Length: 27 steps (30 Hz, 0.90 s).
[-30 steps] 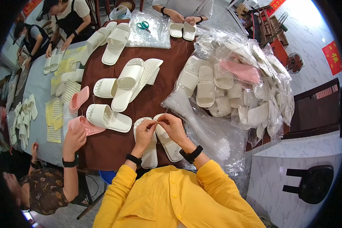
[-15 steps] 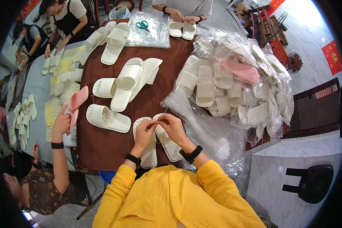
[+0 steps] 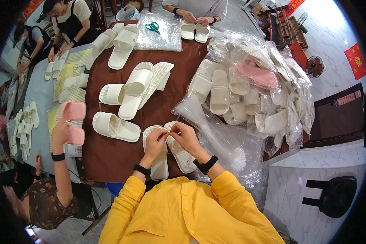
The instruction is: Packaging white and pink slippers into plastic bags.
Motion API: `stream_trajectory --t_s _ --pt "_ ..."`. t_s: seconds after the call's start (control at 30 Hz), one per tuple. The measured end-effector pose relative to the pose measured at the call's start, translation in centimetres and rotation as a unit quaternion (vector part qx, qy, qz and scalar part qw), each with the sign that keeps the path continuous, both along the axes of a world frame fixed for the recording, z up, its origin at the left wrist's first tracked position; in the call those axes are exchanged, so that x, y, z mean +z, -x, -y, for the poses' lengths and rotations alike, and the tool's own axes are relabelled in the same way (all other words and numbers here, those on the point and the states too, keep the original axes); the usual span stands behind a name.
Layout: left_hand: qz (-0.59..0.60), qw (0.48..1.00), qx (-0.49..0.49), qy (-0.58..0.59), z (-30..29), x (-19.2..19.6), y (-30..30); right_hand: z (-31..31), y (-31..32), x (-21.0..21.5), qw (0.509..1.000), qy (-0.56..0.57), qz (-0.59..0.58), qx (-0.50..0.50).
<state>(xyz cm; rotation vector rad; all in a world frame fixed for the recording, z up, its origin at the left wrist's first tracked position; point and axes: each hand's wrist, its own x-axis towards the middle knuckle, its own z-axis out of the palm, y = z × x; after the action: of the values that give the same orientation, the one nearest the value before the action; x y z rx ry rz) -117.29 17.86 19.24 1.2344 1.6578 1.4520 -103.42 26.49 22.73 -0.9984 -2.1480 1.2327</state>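
Two white slippers (image 3: 166, 152) lay sole-up and side by side at the near edge of the brown table (image 3: 110, 156), pale and ridged, toes pointing away from me. My left hand (image 3: 156, 140) and right hand (image 3: 186, 136) met above them, fingertips pinched narrowly together on something too small to make out. More white slippers (image 3: 128, 91) lay beyond; bagged slippers (image 3: 248, 89) sat to my right.

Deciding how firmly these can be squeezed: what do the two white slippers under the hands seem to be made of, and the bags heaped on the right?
The pair of white slippers under the left hand and right hand looks like soft moulded foam or rubber: matte, one piece, thick soles, textured footbeds. The bags look like thin clear plastic film: glossy, wrinkled, slippers showing through.
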Motion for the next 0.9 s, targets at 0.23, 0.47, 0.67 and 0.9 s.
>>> stream_trajectory --t_s 0.23,0.47,0.67,0.9 --pt "-0.069 0.997 -0.039 -0.009 -0.1 -0.8 0.2 0.7 -0.2 0.7 0.982 -0.144 0.117 0.03" --pt "-0.087 0.995 -0.048 0.001 -0.2 -0.1 0.2 -0.1 -0.5 -0.7 0.998 -0.001 0.061 -0.001" --pt "-0.105 0.992 -0.072 -0.015 -0.2 -0.8 0.5 0.1 -0.5 -0.3 0.997 -0.031 0.066 0.017" --pt "-0.111 0.991 -0.073 0.001 -0.1 -0.5 0.4 0.9 -0.2 -0.8 0.985 -0.119 0.124 0.03"
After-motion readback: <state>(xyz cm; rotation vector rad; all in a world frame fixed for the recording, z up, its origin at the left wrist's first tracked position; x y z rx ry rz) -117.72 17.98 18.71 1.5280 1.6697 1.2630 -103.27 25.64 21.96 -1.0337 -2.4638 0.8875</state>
